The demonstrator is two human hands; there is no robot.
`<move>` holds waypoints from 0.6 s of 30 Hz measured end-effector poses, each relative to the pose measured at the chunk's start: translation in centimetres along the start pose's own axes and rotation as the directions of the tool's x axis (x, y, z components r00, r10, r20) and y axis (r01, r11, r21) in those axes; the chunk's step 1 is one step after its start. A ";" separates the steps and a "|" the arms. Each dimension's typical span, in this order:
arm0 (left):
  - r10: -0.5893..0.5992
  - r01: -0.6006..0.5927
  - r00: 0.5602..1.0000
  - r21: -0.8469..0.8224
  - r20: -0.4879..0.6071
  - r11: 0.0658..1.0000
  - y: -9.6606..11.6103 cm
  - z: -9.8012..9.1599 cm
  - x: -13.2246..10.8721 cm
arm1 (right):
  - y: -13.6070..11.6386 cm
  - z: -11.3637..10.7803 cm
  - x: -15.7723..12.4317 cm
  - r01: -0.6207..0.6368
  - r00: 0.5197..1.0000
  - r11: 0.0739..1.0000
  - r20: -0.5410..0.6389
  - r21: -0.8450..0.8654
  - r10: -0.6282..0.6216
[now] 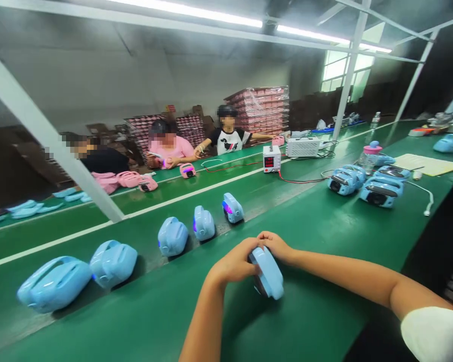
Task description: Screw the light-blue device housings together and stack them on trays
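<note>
A light-blue plastic device with a rounded shell (pixel 271 274), much like a small portable speaker, is tilted over the green bench in front of me. My left hand (pixel 238 261) is closed around its left side, thumb against the darker face. At its top edge, the bent fingers of my right hand (pixel 276 246) grip the shell; the fingertips are partly hidden. Just beyond my hands, a similar blue device (pixel 233 208) glows purple on its face. More blue devices stand in a row to the left, including a nearby one (pixel 204 223) and a large one (pixel 56 284).
Several blue devices (pixel 381 188) sit at right beside a pink-capped bottle (pixel 370 156), a white cable (pixel 430 201) and a yellow-edged sheet (pixel 426 163). A power supply (pixel 272 159) with wires stands farther back. Co-workers sit across the green belt near pink devices (pixel 187 171). A white post (pixel 53 130) rises at left.
</note>
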State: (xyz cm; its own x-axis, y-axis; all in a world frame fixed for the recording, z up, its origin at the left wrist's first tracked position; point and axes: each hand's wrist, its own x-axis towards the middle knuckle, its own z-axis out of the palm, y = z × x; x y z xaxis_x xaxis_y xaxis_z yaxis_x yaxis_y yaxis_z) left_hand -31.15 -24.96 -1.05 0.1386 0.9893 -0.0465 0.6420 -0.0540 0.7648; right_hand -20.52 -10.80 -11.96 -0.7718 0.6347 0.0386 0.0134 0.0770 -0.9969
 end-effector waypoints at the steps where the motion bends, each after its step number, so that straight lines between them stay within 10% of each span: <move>1: -0.005 0.005 1.000 -0.017 -0.002 1.000 -0.2 -0.2 0.0 | 0.2 -0.2 -1.0 -0.006 1.000 0.999 0.008 0.040 0.005; 8: -0.142 0.139 0.990 -0.078 -0.028 0.987 -1.7 -1.5 -0.6 | -0.2 -2.0 -2.4 -0.003 0.991 0.987 0.131 0.162 -0.018; 18: -0.275 0.276 0.957 -0.005 -0.089 0.961 -3.7 -4.5 -1.9 | -1.2 -5.5 -2.6 0.088 0.821 0.964 0.567 -0.250 0.072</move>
State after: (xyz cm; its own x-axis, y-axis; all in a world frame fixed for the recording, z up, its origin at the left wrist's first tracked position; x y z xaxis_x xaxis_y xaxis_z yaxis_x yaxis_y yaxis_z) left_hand -37.19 -26.04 -0.88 -0.1111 0.9740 -0.1975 0.6516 0.2214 0.7256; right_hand -15.00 -8.29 -10.53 -0.9928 0.0910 -0.0784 0.1038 0.3219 -0.9411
